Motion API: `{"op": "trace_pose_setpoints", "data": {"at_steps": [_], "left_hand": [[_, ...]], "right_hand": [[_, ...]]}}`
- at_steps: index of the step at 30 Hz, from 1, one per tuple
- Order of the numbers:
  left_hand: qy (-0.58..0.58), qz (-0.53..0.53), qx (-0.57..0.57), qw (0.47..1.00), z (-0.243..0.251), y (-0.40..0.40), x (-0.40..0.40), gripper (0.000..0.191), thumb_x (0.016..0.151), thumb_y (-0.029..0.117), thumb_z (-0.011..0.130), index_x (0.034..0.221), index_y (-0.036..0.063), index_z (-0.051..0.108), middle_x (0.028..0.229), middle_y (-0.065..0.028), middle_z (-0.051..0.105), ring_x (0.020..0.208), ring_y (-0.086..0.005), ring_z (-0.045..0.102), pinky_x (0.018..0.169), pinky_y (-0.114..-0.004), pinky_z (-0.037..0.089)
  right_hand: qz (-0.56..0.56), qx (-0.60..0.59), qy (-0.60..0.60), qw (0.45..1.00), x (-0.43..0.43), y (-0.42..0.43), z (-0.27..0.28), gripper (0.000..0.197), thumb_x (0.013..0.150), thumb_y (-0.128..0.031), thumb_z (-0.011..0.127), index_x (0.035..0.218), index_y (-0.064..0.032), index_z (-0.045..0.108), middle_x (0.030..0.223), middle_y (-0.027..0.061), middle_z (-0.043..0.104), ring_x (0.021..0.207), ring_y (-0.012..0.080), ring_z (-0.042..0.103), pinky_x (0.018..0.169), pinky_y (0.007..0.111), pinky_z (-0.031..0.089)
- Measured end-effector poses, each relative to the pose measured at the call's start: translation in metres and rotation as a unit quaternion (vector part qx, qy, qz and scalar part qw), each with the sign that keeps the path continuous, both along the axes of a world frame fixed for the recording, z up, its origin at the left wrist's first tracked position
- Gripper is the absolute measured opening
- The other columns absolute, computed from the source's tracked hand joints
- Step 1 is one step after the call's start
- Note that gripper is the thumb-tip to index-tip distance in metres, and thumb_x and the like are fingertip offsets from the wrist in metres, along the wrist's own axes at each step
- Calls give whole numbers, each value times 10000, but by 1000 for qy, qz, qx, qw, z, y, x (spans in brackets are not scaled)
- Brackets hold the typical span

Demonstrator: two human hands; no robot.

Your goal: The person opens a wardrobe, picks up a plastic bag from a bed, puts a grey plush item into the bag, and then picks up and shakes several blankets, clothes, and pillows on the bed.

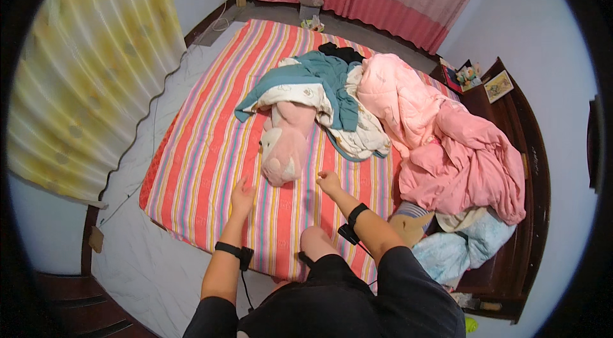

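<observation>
Both of my hands hang above a striped bedsheet on a large bed, near its front edge. My left hand has its fingers apart and holds nothing. To the right, my right hand has fingers partly curled, with nothing visible in it. Between and beyond them lies a pink and white plush toy, its head towards me and its far end under a teal and white blanket. One of my knees rests on the bed's front edge.
Pink quilts are heaped on the right side, with a pale blue fluffy cloth nearer me. A black cloth lies at the far side. The dark wooden headboard bounds the right; a yellow curtain hangs at left.
</observation>
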State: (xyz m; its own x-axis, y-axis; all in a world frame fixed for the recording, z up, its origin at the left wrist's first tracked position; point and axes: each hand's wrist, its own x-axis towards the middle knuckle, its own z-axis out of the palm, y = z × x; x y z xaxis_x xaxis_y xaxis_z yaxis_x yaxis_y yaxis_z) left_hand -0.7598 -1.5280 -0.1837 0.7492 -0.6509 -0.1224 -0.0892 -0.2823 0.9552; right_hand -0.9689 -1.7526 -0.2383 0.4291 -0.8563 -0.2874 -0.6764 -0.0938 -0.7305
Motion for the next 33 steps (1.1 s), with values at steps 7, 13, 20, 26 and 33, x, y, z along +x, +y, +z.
{"op": "trace_pose_setpoints", "data": {"at_steps": [7, 13, 20, 26, 33], "left_hand": [[-112, -81, 63, 988, -44, -84, -3, 663, 704, 184, 728, 1285, 30, 446, 1221, -215, 501, 1111, -323, 494, 943, -374, 396], [-76, -111, 106, 985, -93, -160, -12, 865, 639, 234, 783, 1380, 159, 342, 1348, -377, 245, 1230, -486, 326, 1009, -443, 321], [-107, -226, 317, 915, -111, -216, -19, 996, 588, 416, 786, 1411, 219, 262, 1395, -385, 81, 1318, -509, 31, 1063, -562, 95], [-112, -271, 314, 903, -129, -244, -37, 934, 602, 310, 755, 1391, 169, 274, 1410, -351, 84, 1327, -489, -19, 1077, -545, 16], [-224, -228, 289, 902, -148, -239, -46, 666, 613, 110, 714, 1233, 125, 474, 1293, -298, 314, 1226, -486, 257, 992, -540, 251]], "right_hand": [[88, -161, -81, 980, 139, -152, 10, 599, 614, -164, 739, 1164, -42, 535, 1146, 233, 554, 1057, 377, 529, 904, 426, 431], [186, -156, 22, 970, 246, -201, 39, 949, 627, -279, 779, 1405, -285, 236, 1479, 172, 108, 1339, 399, 146, 985, 536, 346], [178, 24, 255, 950, 251, -261, -46, 922, 599, -396, 787, 1374, -304, 297, 1481, 196, 5, 1337, 469, -11, 915, 709, 276], [190, -4, 234, 954, 235, -288, -123, 761, 604, -351, 772, 1222, -14, 482, 1447, 276, 68, 1316, 498, 36, 851, 709, 339], [126, -83, 207, 967, 207, -287, -155, 417, 725, -239, 616, 1078, -20, 581, 1368, 202, 313, 1207, 404, 349, 836, 529, 453]]}}
